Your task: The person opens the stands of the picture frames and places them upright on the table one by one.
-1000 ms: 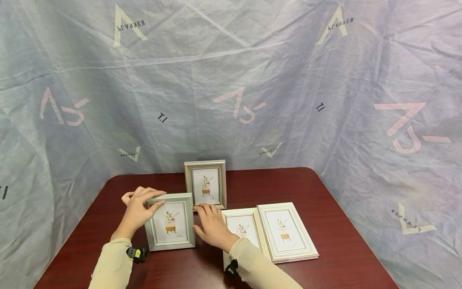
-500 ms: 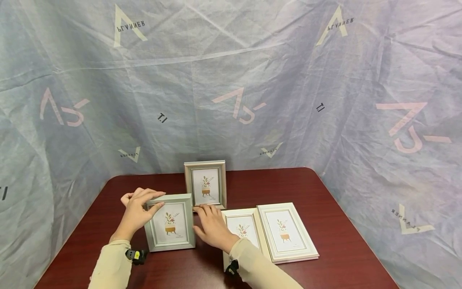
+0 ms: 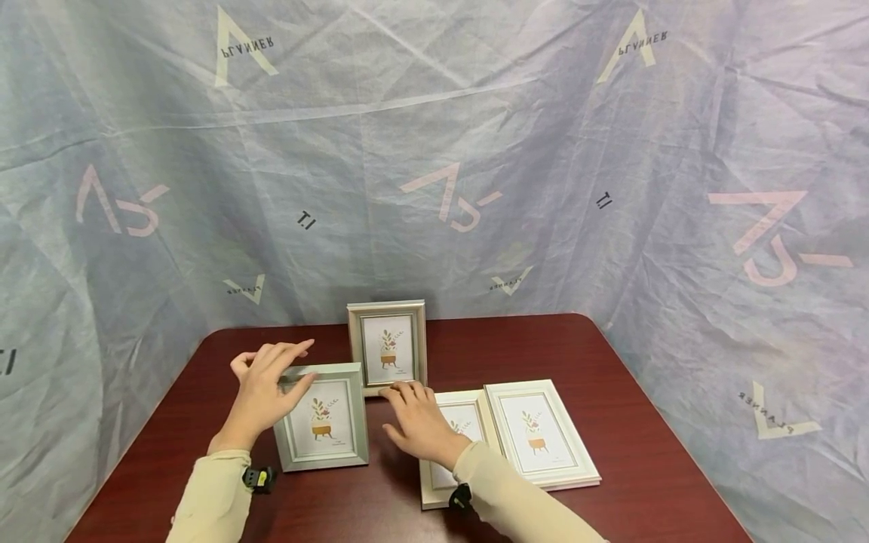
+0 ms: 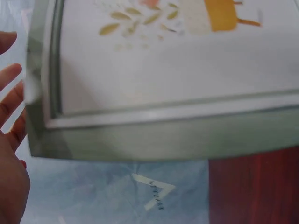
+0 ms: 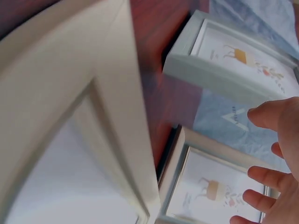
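A pale green picture frame [image 3: 322,418] stands upright at the left of the table. My left hand [image 3: 261,388] hovers at its upper left corner, thumb in front and fingers spread above the top edge. In the left wrist view a gap shows between most of the fingers [image 4: 10,105] and the frame's edge. To the right of the green frame, my right hand [image 3: 421,418] is held with loose fingers and grips nothing. It partly covers a cream picture frame [image 3: 436,483] lying on the table. Behind both hands a champagne-coloured picture frame [image 3: 388,351] stands upright.
A white picture frame [image 3: 539,434] lies flat at the right, against the cream one. All sit on a dark red table [image 3: 645,452] with rounded back corners. Grey printed cloth [image 3: 434,113] hangs behind and at both sides.
My left hand's fingers have lifted and spread away from the green frame's top edge. My right hand has moved right, away from that frame's side. The frames stay in place.
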Demonstrator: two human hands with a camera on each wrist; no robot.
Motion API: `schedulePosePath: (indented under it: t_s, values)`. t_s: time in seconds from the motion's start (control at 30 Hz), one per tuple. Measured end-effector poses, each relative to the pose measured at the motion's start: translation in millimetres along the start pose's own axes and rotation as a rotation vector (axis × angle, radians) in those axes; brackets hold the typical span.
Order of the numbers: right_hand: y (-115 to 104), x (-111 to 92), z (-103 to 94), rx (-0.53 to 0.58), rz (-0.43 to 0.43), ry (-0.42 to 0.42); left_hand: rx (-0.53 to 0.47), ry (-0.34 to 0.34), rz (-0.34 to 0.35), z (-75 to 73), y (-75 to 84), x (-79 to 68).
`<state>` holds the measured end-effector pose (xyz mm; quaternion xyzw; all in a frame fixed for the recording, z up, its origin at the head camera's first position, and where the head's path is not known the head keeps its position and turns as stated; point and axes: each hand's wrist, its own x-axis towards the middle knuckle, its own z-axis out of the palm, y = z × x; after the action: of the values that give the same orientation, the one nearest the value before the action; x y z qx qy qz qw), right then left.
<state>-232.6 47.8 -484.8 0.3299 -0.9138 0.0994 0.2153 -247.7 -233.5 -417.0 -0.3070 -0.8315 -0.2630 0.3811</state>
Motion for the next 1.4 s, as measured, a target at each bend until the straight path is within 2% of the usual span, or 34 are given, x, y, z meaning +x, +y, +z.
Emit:
schedulePosePath:
  t_s: [0.3,0.77,1.0,1.27,1.4]
  values:
    - [19.4,-10.0,-9.0,-0.04,0.024,-0.077,-0.016,-0.01,0.07,6.9,20.8,15.8]
    - [49.4,-32.3,-15.5,0.002,0.023,-0.077,-0.043,-0.048,0.158,30.8,48.8,28.0]
    - [65.2,-43.6,-20.8,-0.003,0.056,-0.106,-0.062,-0.091,0.189,42.2,60.0,30.2]
    - [84.8,-56.8,-25.8,0.008,0.08,-0.059,-0.071,-0.096,0.248,60.1,73.8,31.1]
    - [93.4,-62.7,-27.9,0.004,0.109,-0.069,-0.069,-0.127,0.269,68.9,84.1,29.5]
